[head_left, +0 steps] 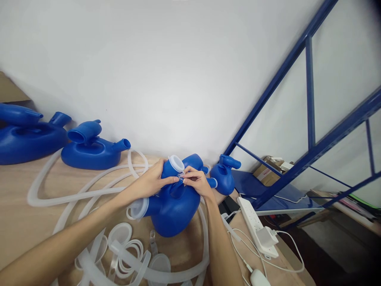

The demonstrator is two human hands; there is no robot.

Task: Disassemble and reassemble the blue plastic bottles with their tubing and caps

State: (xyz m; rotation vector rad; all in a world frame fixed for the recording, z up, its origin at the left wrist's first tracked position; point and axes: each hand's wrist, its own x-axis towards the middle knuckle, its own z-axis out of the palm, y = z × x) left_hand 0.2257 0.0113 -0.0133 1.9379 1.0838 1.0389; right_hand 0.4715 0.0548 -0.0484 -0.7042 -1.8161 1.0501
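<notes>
A blue plastic urinal bottle point(175, 212) stands tilted on the wooden table between my forearms. White translucent caps sit on its upper mouth point(176, 163) and on the spout at its left point(139, 208). My left hand point(155, 178) grips the neck just below the upper mouth, its thumb reaching across the front. My right hand point(197, 180) pinches a small clear plastic tab point(181, 176) beside the upper cap, close to the left thumb. The fingers partly cover the tab, so how it is fastened cannot be seen.
More blue bottles stand at left point(92, 153) and right point(223, 176). Translucent hoses point(74, 196) loop across the table point(18, 214). Loose caps point(120, 233) and white rings point(131, 258) lie in front. A power strip point(256, 226) with cables and a blue metal frame point(276, 79) are at right.
</notes>
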